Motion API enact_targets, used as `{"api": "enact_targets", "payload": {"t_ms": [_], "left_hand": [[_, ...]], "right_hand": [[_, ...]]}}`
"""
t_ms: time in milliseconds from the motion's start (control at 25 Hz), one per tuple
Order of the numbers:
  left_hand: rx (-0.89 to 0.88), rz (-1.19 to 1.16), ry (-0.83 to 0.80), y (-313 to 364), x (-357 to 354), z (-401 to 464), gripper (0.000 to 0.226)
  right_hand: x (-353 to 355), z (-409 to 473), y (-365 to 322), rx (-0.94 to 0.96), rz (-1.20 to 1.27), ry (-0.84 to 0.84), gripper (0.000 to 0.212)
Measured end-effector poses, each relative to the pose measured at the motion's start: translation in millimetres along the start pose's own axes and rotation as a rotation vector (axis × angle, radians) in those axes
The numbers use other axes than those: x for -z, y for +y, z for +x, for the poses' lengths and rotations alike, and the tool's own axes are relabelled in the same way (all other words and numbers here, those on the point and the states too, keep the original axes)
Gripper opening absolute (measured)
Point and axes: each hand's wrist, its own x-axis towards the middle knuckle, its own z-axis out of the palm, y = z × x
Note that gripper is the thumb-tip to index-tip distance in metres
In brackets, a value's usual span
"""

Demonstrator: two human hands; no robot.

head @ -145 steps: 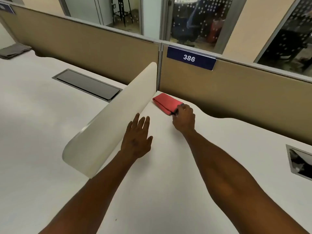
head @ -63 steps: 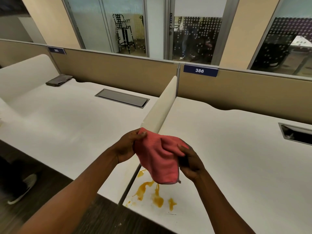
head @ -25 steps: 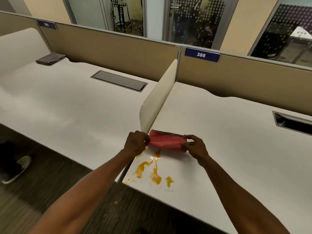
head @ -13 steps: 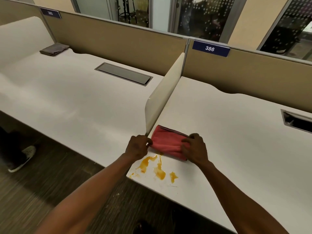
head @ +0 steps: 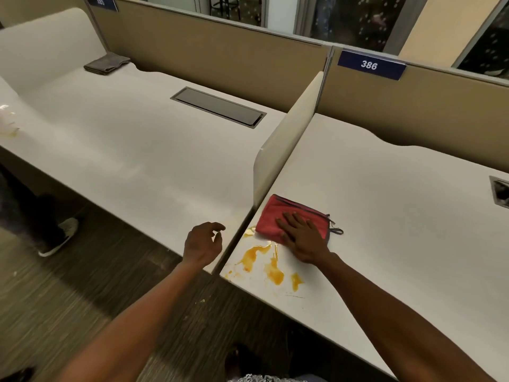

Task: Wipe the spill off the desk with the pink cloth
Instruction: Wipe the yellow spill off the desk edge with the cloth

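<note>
At the far left edge a blurred pale thing (head: 7, 121) sits on the neighbouring desk (head: 115, 144); you cannot tell what it is. Below it, on the floor (head: 55, 304), a shoe (head: 59, 237) shows beside that desk's front edge. At the back of the same desk lies a folded grey cloth (head: 107, 63), close to the tan partition (head: 220, 59), and further right a dark cable hatch (head: 219, 106) is set flush in the top.

Your left hand (head: 203, 243) hangs over the front edge of that desk, just left of the gap between the two tops. It holds nothing; the fingers are loosely curled, thumb and forefinger apart.

A white divider (head: 286, 133) stands upright between the desks, running back to the partition.

Right of the gap, on your desk (head: 399, 202), the orange spill (head: 264, 261) lies in several blotches near the front left corner. The pink cloth (head: 275, 216) lies folded flat just behind the spill, its near edge touching the topmost blotches, its left end close to the divider's foot. Your right hand (head: 303, 237) lies flat and spread on the cloth's right half, palm down, fingers pointing toward the divider.

On the partition above, a blue sign (head: 371, 64) reads 386. At the far right edge, part of a second hatch (head: 501, 193) shows.
</note>
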Motion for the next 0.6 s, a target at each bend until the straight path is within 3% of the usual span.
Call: {"api": "enact_targets", "payload": {"t_ms": [280,600], "left_hand": [[0.016,0.052,-0.018,-27.0,-2.5,-8.7,0.032],[0.021,0.149,-0.108,-34.4,-27.0,-19.0,0.047]], "right_hand": [[10.9,20.0,8.7,-0.051,-0.095,-0.073,0.064],[-17.8,21.6,-11.0,-0.138,0.074,0.093,0.054]]}}
